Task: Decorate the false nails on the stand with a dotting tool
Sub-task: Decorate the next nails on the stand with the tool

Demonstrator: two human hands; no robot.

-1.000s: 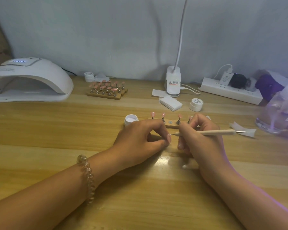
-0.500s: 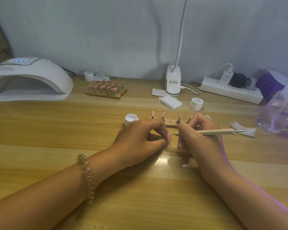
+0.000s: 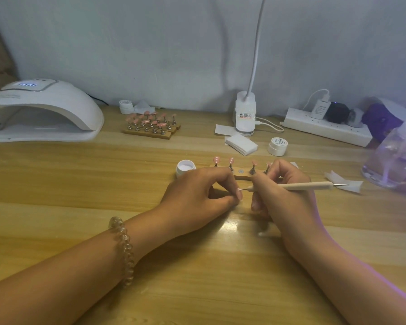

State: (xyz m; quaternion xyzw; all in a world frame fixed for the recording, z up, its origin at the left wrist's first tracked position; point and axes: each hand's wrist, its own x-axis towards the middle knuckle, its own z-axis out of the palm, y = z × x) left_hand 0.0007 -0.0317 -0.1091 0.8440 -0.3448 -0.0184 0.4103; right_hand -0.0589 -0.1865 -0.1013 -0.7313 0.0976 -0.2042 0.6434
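Dotting in progress: right hand (image 3: 288,195) grip is curled round the dotting tool (image 3: 309,185), tip at what looks like a false nail (image 3: 239,195) pinched in the left hand (image 3: 202,195) grip, just in front of the stand (image 3: 240,177) on the surface (image 3: 80,174). Next, probably light, steady dabs, then reseat it on the bare middle spot.

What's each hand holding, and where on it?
Right hand pinches the cream pen-shaped dotting tool near its front tip. Left hand pinches what looks like a small pink false nail; exact hold hidden.
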